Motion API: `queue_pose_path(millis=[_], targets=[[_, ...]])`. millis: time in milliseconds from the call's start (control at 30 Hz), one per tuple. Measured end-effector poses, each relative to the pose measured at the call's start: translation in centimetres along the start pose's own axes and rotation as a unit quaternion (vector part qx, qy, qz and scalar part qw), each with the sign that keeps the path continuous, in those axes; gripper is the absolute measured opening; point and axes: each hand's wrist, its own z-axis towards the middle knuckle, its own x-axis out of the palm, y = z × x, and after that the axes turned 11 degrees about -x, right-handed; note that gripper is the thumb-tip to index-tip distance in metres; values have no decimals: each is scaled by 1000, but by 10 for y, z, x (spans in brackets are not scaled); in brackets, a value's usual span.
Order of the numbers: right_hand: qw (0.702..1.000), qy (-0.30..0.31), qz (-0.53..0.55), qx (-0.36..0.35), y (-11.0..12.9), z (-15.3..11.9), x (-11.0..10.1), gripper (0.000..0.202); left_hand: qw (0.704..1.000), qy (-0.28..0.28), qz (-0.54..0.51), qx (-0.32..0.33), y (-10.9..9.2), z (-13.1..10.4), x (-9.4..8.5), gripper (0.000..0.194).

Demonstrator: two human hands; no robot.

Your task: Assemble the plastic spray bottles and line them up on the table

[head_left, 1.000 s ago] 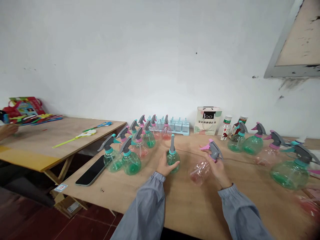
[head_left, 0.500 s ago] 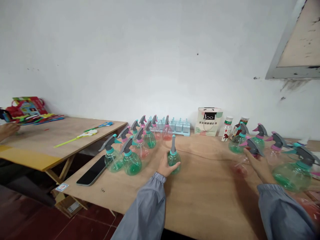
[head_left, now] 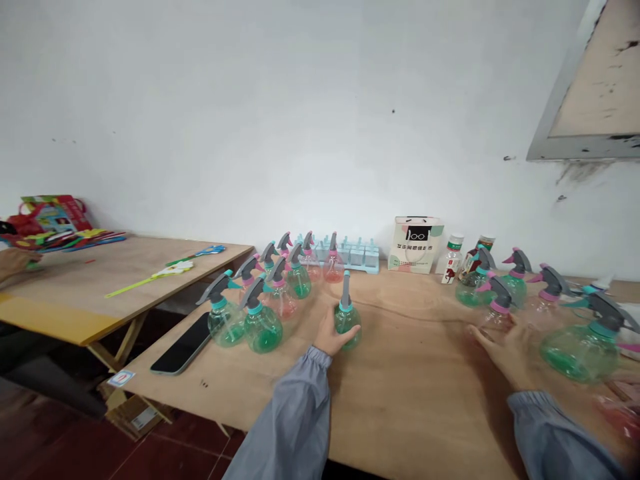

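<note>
Near the middle of the table, my left hand (head_left: 331, 335) is closed around the body of a green spray bottle (head_left: 349, 321), which stands upright with its grey trigger head above my fingers. My right hand (head_left: 507, 347) wraps the body of a pink spray bottle (head_left: 500, 301), thumb on its left side and fingers on its right; most of its body is hidden by the hand. Just right of that hand is a larger-looking green spray bottle (head_left: 580, 350). More bottles stand behind it, among them a pink-collared one (head_left: 550, 293) and a green one (head_left: 473, 290).
Several pink and green spray bottles (head_left: 263, 328) cluster at the left beside a black phone (head_left: 183, 347). Along the wall stand a pale blue mold tray (head_left: 363, 257), a paper bag (head_left: 415, 253) and a small white bottle (head_left: 451, 260). Another person's hand (head_left: 17, 261) is over the left table.
My right hand has moved from the pink spray bottle's head down to its body and now grips around it. My left hand stays on the green bottle. The view shifted slightly.
</note>
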Motion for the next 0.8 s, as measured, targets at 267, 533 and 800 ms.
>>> queue_pose_path(millis=[267, 533, 800], targets=[[988, 7, -95, 121, -12, 13, 7, 103, 1000, 10, 0, 5, 7, 3, 0, 66], [990, -70, -85, 88, -17, 18, 22, 95, 1000, -7, -7, -7, 3, 0, 2, 65], [990, -85, -53, 99, -11, 18, 25, 96, 1000, -1, -11, -3, -2, -1, 1, 66]])
